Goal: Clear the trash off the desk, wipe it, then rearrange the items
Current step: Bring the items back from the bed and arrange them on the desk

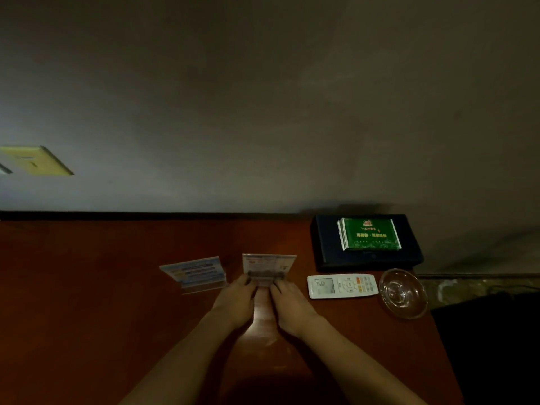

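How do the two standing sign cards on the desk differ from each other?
The left sign card stands untouched and turned at an angle; the middle sign card faces the camera squarely, with the left hand and right hand at its base. The left one shows blue bands; the middle one looks reddish. Both stand upright on the desk.

Both forearms are bare to the frame's edge, and the left hand (237, 299) and right hand (292, 304) wear nothing.

Looks like a hotel or guest room. Dim light, reddish-brown wooden counter (87, 287) against a plain wall. Laid out like guest amenities: standing acrylic info cards (194, 273), air-conditioner remote (342, 285), glass ashtray (403, 293), dark box (365, 244) with green packets (368, 234) on top.
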A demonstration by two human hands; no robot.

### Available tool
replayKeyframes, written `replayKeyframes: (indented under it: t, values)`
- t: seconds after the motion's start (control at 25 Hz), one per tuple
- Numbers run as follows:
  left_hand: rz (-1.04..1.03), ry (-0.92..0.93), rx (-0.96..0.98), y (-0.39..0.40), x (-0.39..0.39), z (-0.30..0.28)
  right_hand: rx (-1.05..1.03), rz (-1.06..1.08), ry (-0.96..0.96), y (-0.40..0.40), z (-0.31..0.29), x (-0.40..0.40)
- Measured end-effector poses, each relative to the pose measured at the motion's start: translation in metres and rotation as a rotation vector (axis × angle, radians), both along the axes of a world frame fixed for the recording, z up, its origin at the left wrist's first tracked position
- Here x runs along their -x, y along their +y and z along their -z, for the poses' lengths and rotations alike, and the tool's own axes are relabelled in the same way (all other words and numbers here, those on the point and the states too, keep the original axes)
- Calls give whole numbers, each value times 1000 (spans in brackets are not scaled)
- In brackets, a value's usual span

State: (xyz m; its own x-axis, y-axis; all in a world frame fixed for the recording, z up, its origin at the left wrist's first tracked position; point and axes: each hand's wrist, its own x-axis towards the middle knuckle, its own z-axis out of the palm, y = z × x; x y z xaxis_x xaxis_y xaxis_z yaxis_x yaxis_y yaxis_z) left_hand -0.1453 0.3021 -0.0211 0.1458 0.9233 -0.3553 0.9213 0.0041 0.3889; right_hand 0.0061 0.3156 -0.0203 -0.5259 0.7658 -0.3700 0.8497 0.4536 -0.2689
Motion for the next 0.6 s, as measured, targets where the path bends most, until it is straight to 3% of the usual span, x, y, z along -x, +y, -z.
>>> replayKeyframes:
  t: [0.16, 0.36, 0.6]
  values:
    - [62, 145, 40, 43, -12, -1, -37, 48, -39, 41, 5, -5]
    - [65, 84, 99, 83, -32, -2, -16, 192, -84, 91, 7, -17]
    - [136, 143, 101, 102, -38, 2, -15, 242, -176, 106, 12, -14]
